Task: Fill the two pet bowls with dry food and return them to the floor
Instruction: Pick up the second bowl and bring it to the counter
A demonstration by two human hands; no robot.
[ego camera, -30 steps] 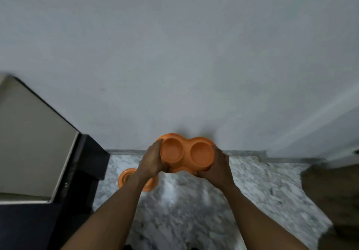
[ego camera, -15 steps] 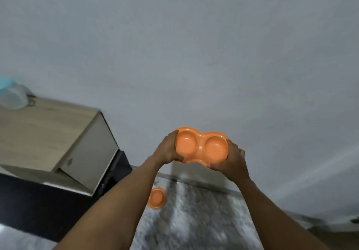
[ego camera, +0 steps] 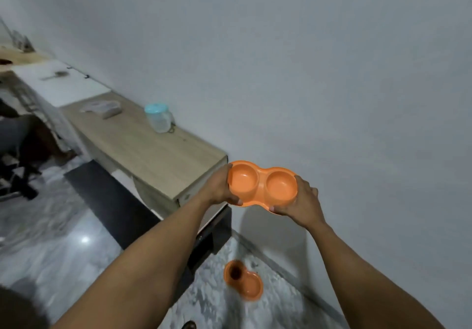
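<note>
I hold an orange double pet bowl [ego camera: 263, 184] in the air at chest height, near the end of a wooden cabinet [ego camera: 158, 160]. Both of its cups look empty. My left hand [ego camera: 219, 188] grips its left end and my right hand [ego camera: 302, 202] grips its right end. A second orange double bowl [ego camera: 244, 280] lies on the marble floor [ego camera: 63, 252] below, by the wall; one cup holds something dark. A clear jar with a pale blue lid [ego camera: 159, 118] stands on the cabinet top.
A clear plastic bag or tray [ego camera: 102, 107] lies further along the cabinet. A white surface [ego camera: 58, 83] with small items follows behind it. A dark chair base [ego camera: 18, 183] stands at the left. The grey wall [ego camera: 306, 73] runs along the right.
The bowl has been lifted from near the floor up to cabinet height. My view has swung left and up, so the cabinet top and jar have come into sight.
</note>
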